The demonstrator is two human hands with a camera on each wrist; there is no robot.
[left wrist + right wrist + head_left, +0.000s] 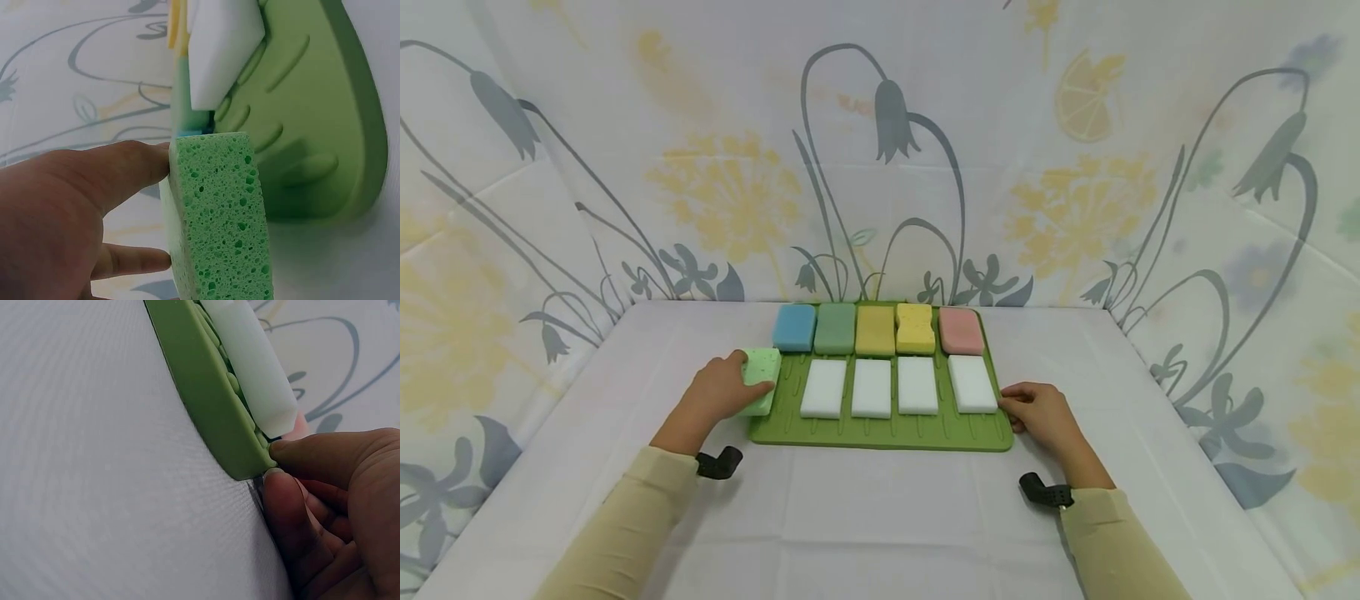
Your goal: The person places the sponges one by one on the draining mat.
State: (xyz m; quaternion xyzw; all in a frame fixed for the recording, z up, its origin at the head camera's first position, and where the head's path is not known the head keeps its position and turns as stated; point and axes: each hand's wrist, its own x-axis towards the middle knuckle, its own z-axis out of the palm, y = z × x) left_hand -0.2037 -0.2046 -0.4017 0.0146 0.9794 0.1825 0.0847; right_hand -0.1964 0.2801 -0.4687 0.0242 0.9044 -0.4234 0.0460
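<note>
A light green porous sponge (222, 212) is gripped between the thumb and fingers of my left hand (717, 388). In the head view this sponge (763, 371) is at the left edge of a green ridged mat (880, 433); the left wrist view shows it in front of the mat. My right hand (1041, 414) pinches the mat's right edge, thumb and finger on its rim (250, 453). A row of white sponge blocks (871, 388) lies across the middle of the mat. Behind them are blue (794, 327), green (835, 329), yellow (875, 331) and pink (961, 331) sponges.
One of the two yellow sponges, the notched one (915, 328), sits beside the pink one. A white cloth (880, 517) covers the table. Floral fabric (880, 167) hangs behind and at both sides. Each wrist wears a black camera strap (718, 463).
</note>
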